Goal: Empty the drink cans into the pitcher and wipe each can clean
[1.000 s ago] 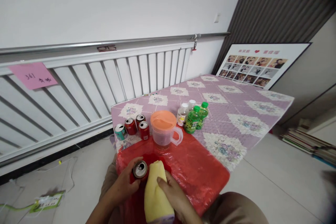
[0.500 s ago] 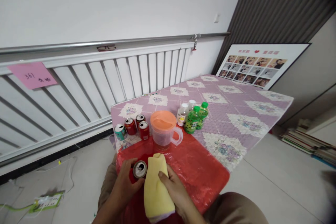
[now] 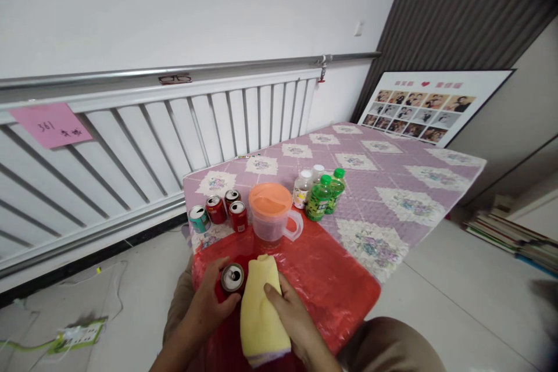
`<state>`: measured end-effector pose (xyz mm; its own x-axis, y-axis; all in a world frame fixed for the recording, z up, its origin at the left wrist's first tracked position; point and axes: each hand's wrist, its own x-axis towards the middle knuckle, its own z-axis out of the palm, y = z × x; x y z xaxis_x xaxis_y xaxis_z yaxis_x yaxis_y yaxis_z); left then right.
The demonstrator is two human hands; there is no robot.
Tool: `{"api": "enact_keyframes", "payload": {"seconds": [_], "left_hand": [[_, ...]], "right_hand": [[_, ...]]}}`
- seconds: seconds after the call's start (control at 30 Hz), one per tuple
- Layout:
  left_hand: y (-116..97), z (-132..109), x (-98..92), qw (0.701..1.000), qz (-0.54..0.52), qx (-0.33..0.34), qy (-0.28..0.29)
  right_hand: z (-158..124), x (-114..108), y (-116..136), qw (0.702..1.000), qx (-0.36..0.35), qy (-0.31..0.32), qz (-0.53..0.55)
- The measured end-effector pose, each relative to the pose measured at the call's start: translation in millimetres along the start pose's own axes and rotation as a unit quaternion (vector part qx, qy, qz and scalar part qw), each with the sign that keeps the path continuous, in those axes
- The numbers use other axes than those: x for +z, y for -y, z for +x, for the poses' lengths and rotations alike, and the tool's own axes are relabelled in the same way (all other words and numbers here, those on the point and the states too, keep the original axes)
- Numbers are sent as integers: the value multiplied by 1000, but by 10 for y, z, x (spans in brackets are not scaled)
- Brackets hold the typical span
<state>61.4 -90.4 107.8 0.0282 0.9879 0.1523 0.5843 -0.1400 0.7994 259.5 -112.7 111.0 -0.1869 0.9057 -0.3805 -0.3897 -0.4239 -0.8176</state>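
Observation:
My left hand [image 3: 212, 296] curls its fingers and thumb around an opened drink can [image 3: 232, 277], its silver top facing up. Beside it, my right hand [image 3: 288, 305] grips a folded yellow cloth [image 3: 262, 314], thumb on top and the other fingers hidden behind. Can and cloth are close together above a red plastic sheet [image 3: 331, 279] spread at the table's near end. Just beyond stands a clear plastic jug [image 3: 268, 226] with an orange lid and a handle on its right.
Several opened cans [image 3: 216, 209] stand left of the jug. Right of it are two green bottles [image 3: 319, 199] and two white-capped bottles [image 3: 301, 189]. A purple flowered cloth [image 3: 361, 186] covers the table. A white radiator [image 3: 244, 122] runs along the wall behind; a power strip [image 3: 81, 335] lies on the floor.
The yellow cloth and my right hand have shifted very slightly to the right. My left hand stays on the can, and the camera view has moved a little.

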Motion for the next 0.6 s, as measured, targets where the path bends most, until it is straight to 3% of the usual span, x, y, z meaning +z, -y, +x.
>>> {"api": "enact_keyframes", "payload": {"seconds": [0.1,0.3,0.47,0.6], "left_hand": [[-70,-8,11,1000,14,-8,-26],[-82,-6,4,1000,17,8,-15],[71,33,-10,999,-19,29,27],[89,40,-19,998,-20,23,49]], "right_hand": [[-9,49,48,1000,-13,12,9],[9,17,-68,999,7,19,-31],[26,-75,-190,996,16,21,-87],[35,-85,-173,997,9,14,-72]]}}
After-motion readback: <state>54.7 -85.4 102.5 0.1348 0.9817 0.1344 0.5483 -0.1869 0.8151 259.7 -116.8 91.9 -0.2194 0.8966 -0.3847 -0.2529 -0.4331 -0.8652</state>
